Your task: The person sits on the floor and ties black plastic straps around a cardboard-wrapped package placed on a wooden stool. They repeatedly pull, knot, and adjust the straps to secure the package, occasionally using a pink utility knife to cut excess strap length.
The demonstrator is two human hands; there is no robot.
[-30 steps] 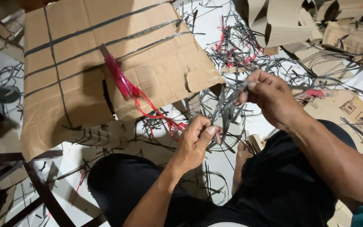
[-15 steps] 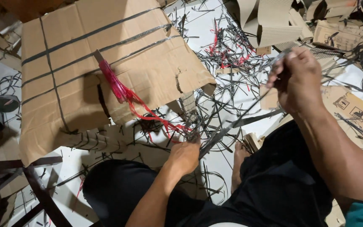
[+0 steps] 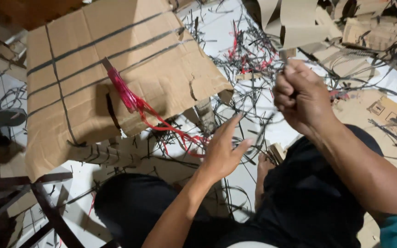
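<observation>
Black plastic strapping (image 3: 272, 124), a thin grey-black band, runs from my right hand (image 3: 302, 98) down toward the centre of the frame, blurred along its length. A second ago both my hands were close together at centre frame, working the bundle of straps; half a second ago my right hand had risen to the upper right with the band stretched taut below it. Now my right hand sits at centre right, its grip clenched into a tight fist around the strap end, which pokes up just above the knuckles. My left hand (image 3: 224, 149) has let go: its grip is wide, fingers spread and palm facing the band, touching nothing that I can confirm. In my judgement one strap has been drawn free of the tangle and the left hand is guiding or about to re-take it.

Red plastic twine (image 3: 136, 103) lies across the flattened cardboard sheet (image 3: 83, 59) at upper left and trails down toward my left hand. Loose black straps (image 3: 249, 55) litter the white floor (image 3: 217, 27) at top centre. Torn cardboard pieces (image 3: 295, 20) lie at upper right.
</observation>
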